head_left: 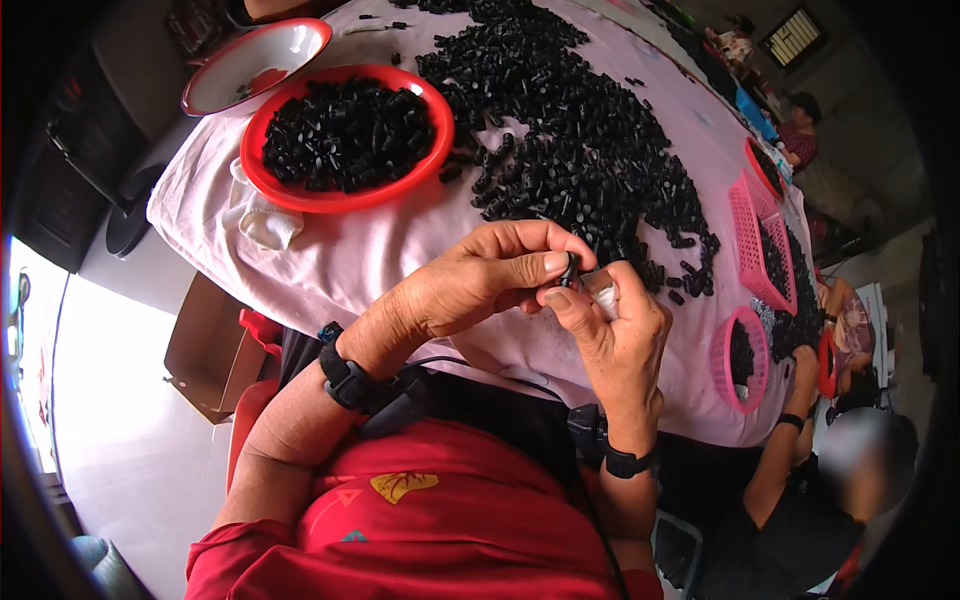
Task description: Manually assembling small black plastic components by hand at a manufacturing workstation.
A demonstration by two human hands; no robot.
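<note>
Both my hands meet over the near part of the pink cloth. My left hand pinches a small black cylindrical piece between thumb and fingers. Close against it, the thumb and fingers of my right hand are bent round a small whitish, partly see-through thing; its kind cannot be made out. Whether the right fingertips also grip the black piece is hard to see. Just beyond my hands spreads a large heap of similar black pieces.
A red-rimmed basin full of black pieces stands at the left, beside a white enamel basin. Pink baskets stand at the right. A co-worker's arm reaches in at the lower right. A cardboard box is below the table's left edge.
</note>
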